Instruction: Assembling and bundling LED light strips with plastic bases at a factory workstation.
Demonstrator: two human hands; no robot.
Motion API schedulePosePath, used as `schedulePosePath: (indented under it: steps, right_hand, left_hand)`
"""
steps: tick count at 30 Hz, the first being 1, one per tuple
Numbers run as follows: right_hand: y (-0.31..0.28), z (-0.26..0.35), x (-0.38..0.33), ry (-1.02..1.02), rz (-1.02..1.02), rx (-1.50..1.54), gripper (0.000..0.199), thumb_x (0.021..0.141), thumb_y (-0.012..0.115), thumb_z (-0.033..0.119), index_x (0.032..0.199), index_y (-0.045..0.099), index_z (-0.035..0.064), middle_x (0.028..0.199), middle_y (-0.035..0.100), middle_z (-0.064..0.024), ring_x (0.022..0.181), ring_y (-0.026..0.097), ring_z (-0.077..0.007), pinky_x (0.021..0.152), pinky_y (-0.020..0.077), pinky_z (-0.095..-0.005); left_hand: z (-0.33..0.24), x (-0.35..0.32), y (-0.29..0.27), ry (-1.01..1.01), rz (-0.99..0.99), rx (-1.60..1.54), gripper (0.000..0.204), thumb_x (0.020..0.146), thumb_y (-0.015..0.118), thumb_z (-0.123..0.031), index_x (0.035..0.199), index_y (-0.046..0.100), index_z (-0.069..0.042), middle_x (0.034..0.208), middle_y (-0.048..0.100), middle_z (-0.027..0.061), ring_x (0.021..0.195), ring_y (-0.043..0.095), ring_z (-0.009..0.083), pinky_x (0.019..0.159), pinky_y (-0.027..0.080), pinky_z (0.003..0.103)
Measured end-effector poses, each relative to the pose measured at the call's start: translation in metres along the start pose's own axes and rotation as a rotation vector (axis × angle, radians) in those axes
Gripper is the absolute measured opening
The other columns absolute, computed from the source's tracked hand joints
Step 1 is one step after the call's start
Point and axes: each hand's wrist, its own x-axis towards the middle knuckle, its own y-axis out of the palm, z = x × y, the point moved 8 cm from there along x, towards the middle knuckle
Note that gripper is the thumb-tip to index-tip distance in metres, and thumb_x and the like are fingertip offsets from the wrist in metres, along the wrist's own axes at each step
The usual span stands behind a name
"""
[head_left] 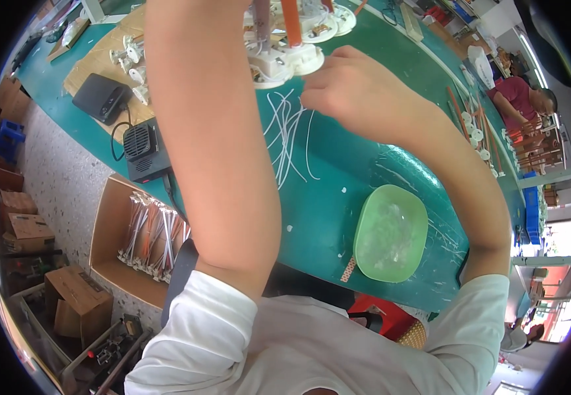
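My left forearm [210, 131] reaches up across the picture and passes out at the top edge, so the left hand itself is out of sight. Curled fingers of my right hand [341, 82] are beside a white round plastic base [305, 60], which carries an orange tube [291, 23]. What lies inside those fingers is hidden. More bases of the same kind stand behind it, with a greyish tube [262, 26] next to the orange one. Below the right hand, several thin white wires [285, 135] lie loose on the green table; one starts right under the fingers.
A light green plastic bowl [391, 237] sits near the table's front edge. Left of my arm are a black box [101, 99], a small black fan-like device [142, 148] and cardboard with white parts. A carton [104, 217] holds many tubes. Another person [519, 105] works at far right.
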Motion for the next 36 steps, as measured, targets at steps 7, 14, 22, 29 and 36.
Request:
schedulePosePath:
  steps: [7, 14, 22, 29, 36]
  right_hand:
    - [-0.032, -0.013, -0.049, 0.384, -0.033, 0.075, 0.007, 0.081, 0.065, 0.013, 0.082, 0.066, 0.0058, 0.075, 0.064, -0.0134, 0.075, 0.063, -0.0335, 0.070, 0.0492, -0.0452]
    - [-0.140, -0.060, -0.250, 1.108, -1.000, -0.053, 0.012, 0.087, 0.067, 0.008, 0.095, 0.070, -0.0010, 0.076, 0.069, -0.0114, 0.064, 0.063, -0.0146, 0.060, 0.0481, -0.0271]
    - [-0.183, -0.007, -0.243, 0.880, -1.193, -0.164, 0.011, 0.080, 0.069, -0.005, 0.090, 0.069, -0.0006, 0.077, 0.068, -0.0091, 0.064, 0.062, -0.0143, 0.059, 0.0472, -0.0252]
    - [-0.180, -0.013, -0.226, 0.523, -1.087, 0.036, 0.012, 0.076, 0.070, -0.005, 0.087, 0.069, -0.0003, 0.081, 0.068, -0.0085, 0.066, 0.062, -0.0209, 0.057, 0.0475, -0.0283]
    - [-0.185, -0.005, -0.225, 0.615, -1.001, -0.029, 0.013, 0.074, 0.072, -0.003, 0.086, 0.069, 0.0016, 0.067, 0.063, -0.0075, 0.055, 0.059, -0.0212, 0.050, 0.0437, -0.0283]
  left_hand:
    - [-0.030, 0.003, 0.029, -0.046, 0.055, 0.007, 0.044, 0.101, 0.049, -0.044, 0.083, 0.053, -0.004, 0.057, 0.044, 0.0011, 0.049, 0.042, 0.0099, 0.048, 0.034, 0.023]
    - [-0.008, -0.034, 0.128, -0.384, 0.334, -0.180, 0.055, 0.104, 0.031, -0.049, 0.110, 0.053, 0.002, 0.054, 0.039, 0.0001, 0.047, 0.039, 0.0102, 0.047, 0.030, 0.024]
    - [0.006, -0.098, 0.205, -0.766, 0.576, -0.463, 0.057, 0.105, 0.026, -0.049, 0.129, 0.041, 0.001, 0.051, 0.035, 0.0003, 0.041, 0.036, 0.0128, 0.043, 0.028, 0.027]
    - [0.009, -0.102, 0.216, -0.721, 0.716, -0.525, 0.051, 0.104, 0.032, -0.050, 0.118, 0.045, -0.003, 0.057, 0.039, 0.0017, 0.048, 0.038, 0.0096, 0.048, 0.035, 0.024]
    - [0.021, -0.091, 0.193, -0.650, 0.521, -0.293, 0.039, 0.104, 0.041, -0.041, 0.101, 0.049, -0.004, 0.057, 0.042, 0.0015, 0.049, 0.040, 0.0091, 0.047, 0.035, 0.026]
